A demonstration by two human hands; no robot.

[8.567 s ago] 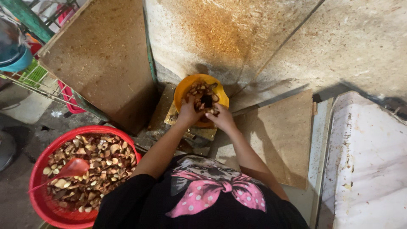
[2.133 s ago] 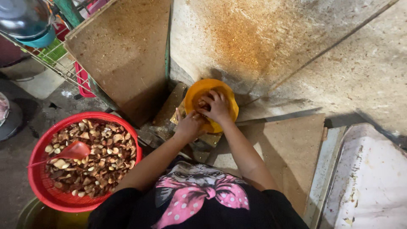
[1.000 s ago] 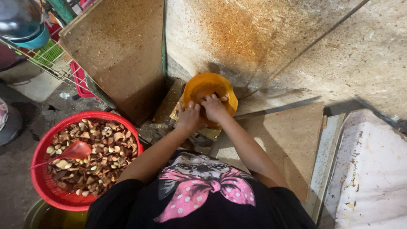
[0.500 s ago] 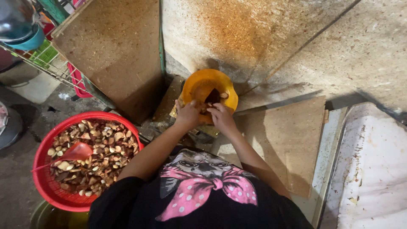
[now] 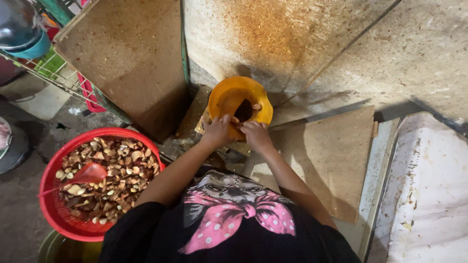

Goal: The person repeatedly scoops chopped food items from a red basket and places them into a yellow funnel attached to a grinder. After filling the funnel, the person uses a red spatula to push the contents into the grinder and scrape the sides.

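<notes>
Looking down from the head view, I judge the step in hand to be working a single small piece at the near rim of the orange bowl point(image 5: 234, 100), which sits just above centre frame against the stained boards point(image 5: 312, 53). My left hand point(image 5: 218, 131) and right hand point(image 5: 255, 135) are side by side at that rim, close enough that the fingertips seem to meet over a small pale-brown piece point(image 5: 236, 120) between them. Both hands are curled, fingers bent in rather than spread; whether each is truly clamped on the piece or only one pinches it I cannot tell, as it is small and half hidden by the knuckles. Inside the bowl lies a dark heap of bits point(image 5: 243, 110) toward the right side, with a pale one near the far rim. The bowl rests on a small wooden block point(image 5: 201, 117), partly hidden under the hands. At lower left of the frame, well apart from the hands, stands a red basket point(image 5: 48, 204) full of sliced tan and brown pieces point(image 5: 105, 175), with a red scoop point(image 5: 90, 173) lying on top. As I read it, the next move calls for a steady pinch and a small, close motion over the bowl, so that what comes off falls inside and not onto the block.
</notes>
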